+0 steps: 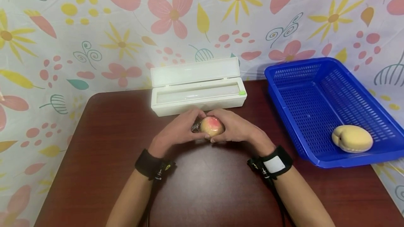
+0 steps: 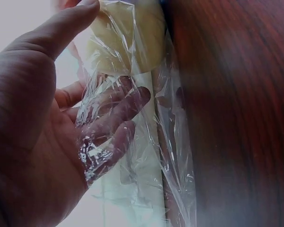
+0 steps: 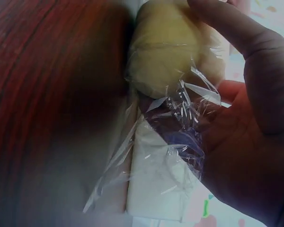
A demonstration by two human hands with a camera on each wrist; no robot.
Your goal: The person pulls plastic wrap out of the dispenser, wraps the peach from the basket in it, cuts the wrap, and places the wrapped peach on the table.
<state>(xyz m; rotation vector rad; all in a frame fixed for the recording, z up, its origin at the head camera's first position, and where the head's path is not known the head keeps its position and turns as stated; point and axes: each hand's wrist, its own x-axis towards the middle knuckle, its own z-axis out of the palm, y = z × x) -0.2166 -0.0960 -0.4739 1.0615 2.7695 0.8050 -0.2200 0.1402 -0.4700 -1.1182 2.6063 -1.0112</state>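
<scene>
Both hands hold a yellow peach with a pink blush [image 1: 212, 125] over the table, in front of a long white box. Clear plastic film [image 2: 175, 142] covers the peach and hangs loose beyond it in crinkled folds. My left hand [image 1: 181, 127] has its thumb against the peach, with its fingers behind the film in the left wrist view. From the other side my right hand [image 1: 235, 127] grips the peach, its thumb on the fruit in the right wrist view. More film [image 3: 113, 175] trails from it there.
Behind the hands stands the white box [image 1: 199, 106], its lid [image 1: 195, 71] raised and a green tab [image 1: 242, 93] at its right end. To the right, a blue plastic basket [image 1: 287, 122] contains one yellow fruit [image 1: 353, 138]. A flowered cloth [image 1: 126, 20] hangs behind the brown table [image 1: 104, 143].
</scene>
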